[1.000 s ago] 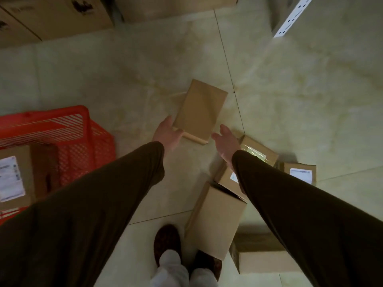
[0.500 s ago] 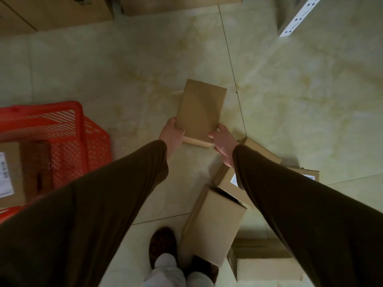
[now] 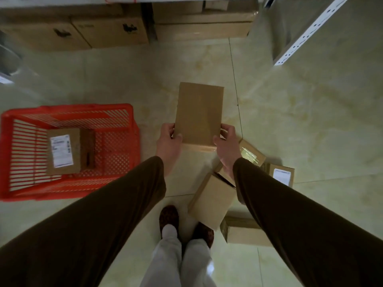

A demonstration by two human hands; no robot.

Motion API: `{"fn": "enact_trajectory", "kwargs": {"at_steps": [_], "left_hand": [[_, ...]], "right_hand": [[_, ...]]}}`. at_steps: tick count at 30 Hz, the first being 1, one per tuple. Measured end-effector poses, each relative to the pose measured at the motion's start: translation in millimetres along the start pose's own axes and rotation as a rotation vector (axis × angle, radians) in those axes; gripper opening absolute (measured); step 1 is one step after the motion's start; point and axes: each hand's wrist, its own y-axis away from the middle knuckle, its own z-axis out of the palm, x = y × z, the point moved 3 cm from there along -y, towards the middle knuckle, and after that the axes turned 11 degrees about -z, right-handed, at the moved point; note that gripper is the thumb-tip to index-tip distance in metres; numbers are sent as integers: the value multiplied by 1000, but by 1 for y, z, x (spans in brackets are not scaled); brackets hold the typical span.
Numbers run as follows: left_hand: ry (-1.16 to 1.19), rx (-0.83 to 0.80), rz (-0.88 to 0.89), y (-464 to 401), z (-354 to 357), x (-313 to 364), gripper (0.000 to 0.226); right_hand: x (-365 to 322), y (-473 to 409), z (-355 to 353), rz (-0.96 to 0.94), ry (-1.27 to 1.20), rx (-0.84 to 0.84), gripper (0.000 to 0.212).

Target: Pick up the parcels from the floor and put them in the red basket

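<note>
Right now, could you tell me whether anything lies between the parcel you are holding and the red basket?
Nothing visible does. The flat parcel is held in both hands, and only bare floor lies between it and the red basket, whose open top already holds one labelled parcel.

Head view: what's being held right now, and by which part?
A flat brown parcel, held by its near end: left hand on the left corner, right hand on the right corner.

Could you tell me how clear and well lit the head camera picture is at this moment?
Head view: dim overall, sleeves nearly black; wide-angle bending at the edges; upper left corner smeared; a small floor glare by the feet; the held parcel and red basket stay readable.
</note>
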Motion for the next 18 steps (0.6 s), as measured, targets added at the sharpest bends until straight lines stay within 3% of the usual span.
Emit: {"fn": "enact_trajectory", "kwargs": {"at_steps": [9,14,18], "left_hand": [[216,-13,-55,53,-102,-2,50],[283,-44,-43,70,-174,-17,41],[291,-79,-109,77,-237,-35,35]], "right_hand": [[-42,64,75,-66,20,-84,43],[-48,94,143,-79,76,-103,58],[-41,119,206,-45,42,-139,58]]}}
